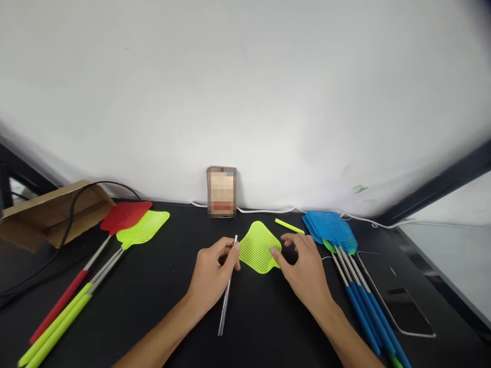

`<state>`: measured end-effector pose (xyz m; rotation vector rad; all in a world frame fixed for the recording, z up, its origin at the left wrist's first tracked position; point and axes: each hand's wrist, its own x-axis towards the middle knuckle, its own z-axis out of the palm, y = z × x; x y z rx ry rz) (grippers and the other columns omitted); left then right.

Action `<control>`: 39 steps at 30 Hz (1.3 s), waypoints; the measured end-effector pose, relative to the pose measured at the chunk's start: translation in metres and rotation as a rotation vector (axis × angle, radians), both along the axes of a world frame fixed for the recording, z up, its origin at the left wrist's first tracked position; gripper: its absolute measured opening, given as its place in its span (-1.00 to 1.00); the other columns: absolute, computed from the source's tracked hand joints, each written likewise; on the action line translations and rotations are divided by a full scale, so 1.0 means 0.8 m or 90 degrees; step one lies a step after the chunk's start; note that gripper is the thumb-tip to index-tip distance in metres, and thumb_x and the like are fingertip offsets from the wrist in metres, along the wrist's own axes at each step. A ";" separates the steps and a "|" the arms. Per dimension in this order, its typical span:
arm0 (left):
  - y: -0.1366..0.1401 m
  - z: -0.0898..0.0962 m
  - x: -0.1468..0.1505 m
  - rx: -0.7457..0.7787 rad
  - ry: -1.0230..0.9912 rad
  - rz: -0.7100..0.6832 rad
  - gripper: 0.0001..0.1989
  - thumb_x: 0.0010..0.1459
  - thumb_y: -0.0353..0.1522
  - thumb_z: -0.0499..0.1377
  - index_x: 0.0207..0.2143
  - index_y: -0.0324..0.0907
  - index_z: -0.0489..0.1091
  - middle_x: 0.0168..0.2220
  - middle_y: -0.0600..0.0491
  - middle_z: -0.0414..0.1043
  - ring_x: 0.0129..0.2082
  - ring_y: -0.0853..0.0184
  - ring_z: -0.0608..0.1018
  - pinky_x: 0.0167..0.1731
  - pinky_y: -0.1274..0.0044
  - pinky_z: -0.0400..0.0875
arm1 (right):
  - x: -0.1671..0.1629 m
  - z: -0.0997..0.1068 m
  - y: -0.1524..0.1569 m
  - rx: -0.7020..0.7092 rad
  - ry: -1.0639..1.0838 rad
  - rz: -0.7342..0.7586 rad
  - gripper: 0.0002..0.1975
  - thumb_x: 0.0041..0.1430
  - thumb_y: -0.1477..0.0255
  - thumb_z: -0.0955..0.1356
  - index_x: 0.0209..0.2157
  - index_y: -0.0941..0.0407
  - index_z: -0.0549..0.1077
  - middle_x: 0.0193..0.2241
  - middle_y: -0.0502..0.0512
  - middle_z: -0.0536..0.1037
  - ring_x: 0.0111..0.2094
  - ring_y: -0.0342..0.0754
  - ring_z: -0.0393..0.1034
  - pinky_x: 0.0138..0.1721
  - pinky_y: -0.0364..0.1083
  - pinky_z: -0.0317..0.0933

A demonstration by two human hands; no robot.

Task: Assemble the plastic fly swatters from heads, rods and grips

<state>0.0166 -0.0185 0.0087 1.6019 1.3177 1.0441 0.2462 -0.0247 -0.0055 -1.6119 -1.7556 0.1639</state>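
Note:
My left hand (217, 269) pinches a thin silver metal rod (225, 301) near its upper end. The rod slants down toward me, and its lower part looks doubled. Just right of these fingers lies a yellow-green fly swatter head (260, 245), perforated and without a shaft that I can see. Over that head's right side is my right hand (301, 260), thumb and index finger apart, the thumb tip at the edge of the head. Whether the thumb presses on it I cannot tell. Behind the right hand lies a yellow-green handle sleeve (289, 226), partly covered by the fingers.
On the left lie a red swatter (126, 215) and yellow-green swatters (143, 228) beside an open cardboard box (57, 212) and a black cable. Several blue swatters (330, 227) lie right, next to a phone-like dark panel (402, 301). A blurred pack (221, 191) leans on the white wall.

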 end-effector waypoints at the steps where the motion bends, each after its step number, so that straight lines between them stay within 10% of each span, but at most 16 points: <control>1: 0.003 -0.002 -0.002 0.021 0.048 0.003 -0.69 0.38 -0.16 0.11 -0.24 -0.19 0.50 -0.60 0.15 0.42 -0.57 0.40 0.43 -0.47 0.56 0.25 | 0.002 -0.002 0.006 0.046 -0.032 -0.019 -0.70 0.32 0.20 0.37 -0.06 0.10 0.48 -0.14 0.22 0.54 -0.04 0.18 0.36 0.01 0.16 0.28; 5: 0.008 -0.010 -0.003 0.049 0.151 0.005 -0.65 0.38 -0.15 0.08 -0.22 -0.19 0.54 -0.65 0.20 0.28 -0.62 0.40 0.33 -0.49 0.54 0.17 | 0.022 -0.017 0.041 0.092 -0.192 -0.052 -0.59 0.41 0.28 0.25 0.17 0.18 0.38 0.18 0.39 0.41 0.25 0.30 0.19 0.19 0.28 0.15; 13: 0.010 -0.003 -0.013 0.073 0.320 -0.014 -0.57 0.33 -0.31 0.08 0.23 -0.14 0.28 -0.47 0.17 0.47 -0.42 0.27 0.56 -0.34 0.51 0.28 | 0.011 -0.025 0.032 0.027 -0.245 0.004 -0.74 0.37 0.48 0.23 -0.01 0.15 0.46 -0.24 0.23 0.52 -0.15 0.16 0.40 -0.12 0.08 0.26; 22: 0.000 0.007 -0.004 0.092 0.575 -0.052 -0.81 0.27 -0.28 0.11 -0.37 -0.13 0.43 -0.45 0.03 0.54 -0.40 0.17 0.61 -0.41 0.47 0.22 | -0.023 -0.013 -0.001 -0.032 -0.230 0.106 -0.75 0.39 0.43 0.26 0.04 0.13 0.43 -0.28 0.14 0.56 -0.22 0.10 0.45 -0.17 0.03 0.29; 39: 0.002 0.005 -0.004 0.062 0.592 -0.031 -0.65 0.30 -0.30 0.02 -0.48 -0.19 0.47 -0.47 -0.10 0.55 -0.43 0.13 0.62 -0.43 0.45 0.20 | -0.010 -0.027 0.002 0.034 -0.293 0.038 -0.79 0.38 0.23 0.34 -0.18 0.10 0.43 -0.27 0.13 0.48 -0.18 0.12 0.42 -0.24 0.02 0.27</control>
